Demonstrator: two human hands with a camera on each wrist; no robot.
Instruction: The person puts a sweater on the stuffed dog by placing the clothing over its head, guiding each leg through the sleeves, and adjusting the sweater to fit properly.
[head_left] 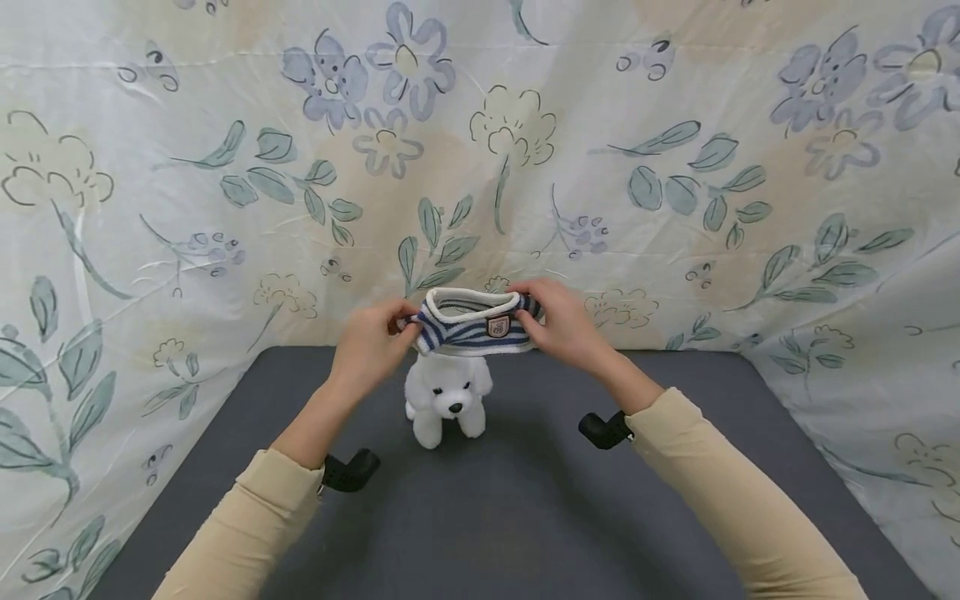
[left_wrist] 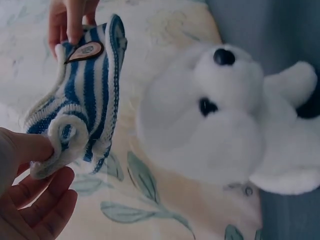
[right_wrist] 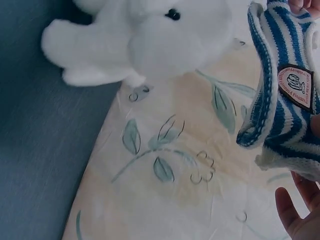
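Observation:
Both hands hold up a small blue-and-white striped knitted sweater (head_left: 468, 333) with a white-edged neck opening and a pink badge (head_left: 498, 326) on its front. My left hand (head_left: 372, 343) pinches one sleeve between thumb and fingers, as the left wrist view also shows. At the other side, my right hand (head_left: 561, 327) grips the sweater near the badge. Just beneath the sweater stands a white plush dog (head_left: 450, 398) facing me, upright on the dark tabletop. The sweater's lower edge overlaps the top of its head in the head view; in the left wrist view a gap separates them.
The dark grey table (head_left: 495, 517) ends at a floral cloth backdrop (head_left: 480, 183) close behind the dog. More of that cloth hangs at the left and right. Black wrist camera mounts (head_left: 352, 471) stick out from both beige sleeves (head_left: 712, 475) over the table.

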